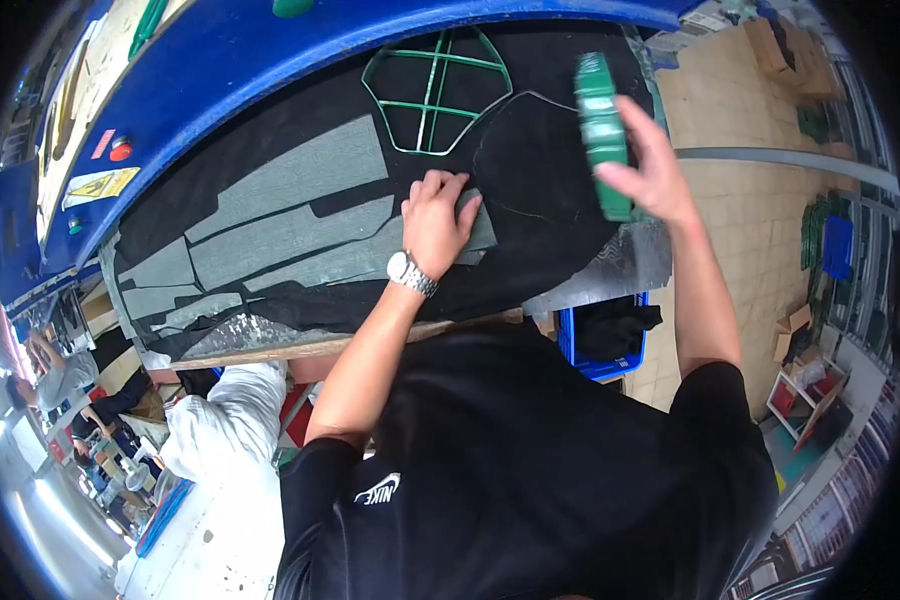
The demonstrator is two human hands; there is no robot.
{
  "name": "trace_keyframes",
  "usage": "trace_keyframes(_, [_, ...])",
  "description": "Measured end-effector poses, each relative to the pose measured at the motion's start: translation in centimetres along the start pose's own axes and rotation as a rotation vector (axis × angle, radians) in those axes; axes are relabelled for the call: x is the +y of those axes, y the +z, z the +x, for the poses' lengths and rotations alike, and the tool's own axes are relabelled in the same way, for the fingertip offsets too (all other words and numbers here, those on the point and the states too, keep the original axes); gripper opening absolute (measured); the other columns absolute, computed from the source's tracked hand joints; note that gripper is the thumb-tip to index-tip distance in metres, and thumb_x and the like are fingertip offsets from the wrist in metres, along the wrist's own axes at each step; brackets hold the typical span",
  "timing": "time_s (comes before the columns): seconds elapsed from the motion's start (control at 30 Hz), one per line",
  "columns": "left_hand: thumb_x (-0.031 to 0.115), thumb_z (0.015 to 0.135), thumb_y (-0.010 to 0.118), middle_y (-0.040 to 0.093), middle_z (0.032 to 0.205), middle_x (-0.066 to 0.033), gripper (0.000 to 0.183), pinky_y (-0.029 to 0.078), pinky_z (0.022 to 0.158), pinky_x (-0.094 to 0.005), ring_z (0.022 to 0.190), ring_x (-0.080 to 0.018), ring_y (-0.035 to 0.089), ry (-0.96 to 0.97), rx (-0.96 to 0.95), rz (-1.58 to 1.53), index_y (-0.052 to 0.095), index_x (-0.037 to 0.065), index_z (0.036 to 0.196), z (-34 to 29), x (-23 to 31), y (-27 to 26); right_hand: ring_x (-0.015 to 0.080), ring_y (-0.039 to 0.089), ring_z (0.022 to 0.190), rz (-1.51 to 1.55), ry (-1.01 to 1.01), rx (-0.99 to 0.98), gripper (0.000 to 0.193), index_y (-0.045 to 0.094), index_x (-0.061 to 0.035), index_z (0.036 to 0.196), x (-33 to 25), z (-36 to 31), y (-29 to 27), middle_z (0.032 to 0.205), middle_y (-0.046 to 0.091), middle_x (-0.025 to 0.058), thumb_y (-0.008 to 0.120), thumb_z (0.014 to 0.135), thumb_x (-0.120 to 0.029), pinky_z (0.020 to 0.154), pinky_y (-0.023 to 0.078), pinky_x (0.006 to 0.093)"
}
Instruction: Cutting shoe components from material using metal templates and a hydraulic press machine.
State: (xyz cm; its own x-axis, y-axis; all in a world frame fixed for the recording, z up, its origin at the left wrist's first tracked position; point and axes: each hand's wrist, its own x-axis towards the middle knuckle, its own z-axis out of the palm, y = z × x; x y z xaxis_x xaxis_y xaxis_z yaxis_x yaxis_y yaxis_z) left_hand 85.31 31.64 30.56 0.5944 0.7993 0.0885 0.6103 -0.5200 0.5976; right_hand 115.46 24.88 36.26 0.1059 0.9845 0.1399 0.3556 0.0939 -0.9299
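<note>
My right hand (660,175) grips a green cutting die (600,130) by its side, thumb and fingers on its near edge. The die is held edge-on above the right end of the black material (530,150) and is slightly blurred. My left hand (435,220), with a watch at the wrist, rests on the grey material (290,235), fingers bent down and thumb apart; nothing shows in it. Beyond it, an open green die frame (433,90) with crossed bars lies flat on the black material. Cut outlines run through the grey pieces, and a rounded outline shows in the black.
A blue machine (270,60) spans the far side of the worktable (630,265), with a red button (120,150) at left. Below the table's near edge stands a blue crate (598,368) holding black material. Another person in white trousers (225,430) is at the left.
</note>
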Motion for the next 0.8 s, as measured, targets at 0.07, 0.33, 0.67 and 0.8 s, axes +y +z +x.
trace_keyframes(0.07, [0.023, 0.084, 0.076, 0.067, 0.097, -0.0119, 0.032, 0.052, 0.076, -0.0437, 0.089, -0.0329, 0.064, -0.159, -0.018, 0.003, 0.069, 0.004, 0.109, 1.3, 0.6, 1.6, 0.022, 0.059, 0.106, 0.27, 0.11, 0.067, 0.084, 0.044, 0.003, 0.144, 1.1, -1.1, -2.0, 0.113, 0.059, 0.0073, 0.078, 0.077, -0.034, 0.097, 0.046, 0.0355])
trace_keyframes(0.33, [0.011, 0.085, 0.073, 0.068, 0.087, -0.0195, 0.019, 0.051, 0.065, -0.0417, 0.081, -0.0366, 0.068, 0.094, -0.055, -0.33, 0.057, 0.0, 0.086, 3.1, 3.8, 2.5, 0.0188, 0.055, 0.101, 0.542, 0.034, 0.274, 0.098, 0.041, 0.0028, 0.145, 2.7, -2.3, -0.8, 0.108, 0.056, 0.0067, 0.071, 0.07, -0.053, 0.092, 0.045, 0.0333])
trace_keyframes(0.67, [0.013, 0.093, 0.072, 0.07, 0.086, -0.0046, 0.018, 0.051, 0.067, -0.0272, 0.074, -0.0098, 0.063, -0.303, -0.229, -0.458, 0.068, 0.002, 0.107, -2.4, 1.1, -11.3, 0.0213, 0.062, 0.106, -0.188, 0.05, -0.018, 0.07, 0.06, 0.0, 0.124, -2.7, -0.6, -0.2, 0.114, 0.065, 0.0108, 0.085, 0.069, -0.037, 0.094, 0.049, 0.0341])
trace_keyframes(0.8, [0.014, 0.094, 0.071, 0.074, 0.097, -0.0088, 0.021, 0.053, 0.084, -0.0285, 0.091, -0.0155, 0.068, -0.258, -0.35, -0.301, 0.07, 0.0, 0.109, -1.1, -4.7, -19.6, 0.0345, 0.061, 0.109, -0.723, 0.036, -0.29, 0.067, 0.066, -0.0004, 0.114, -2.6, -0.4, 4.1, 0.11, 0.065, 0.0167, 0.088, 0.059, -0.031, 0.096, 0.048, 0.042])
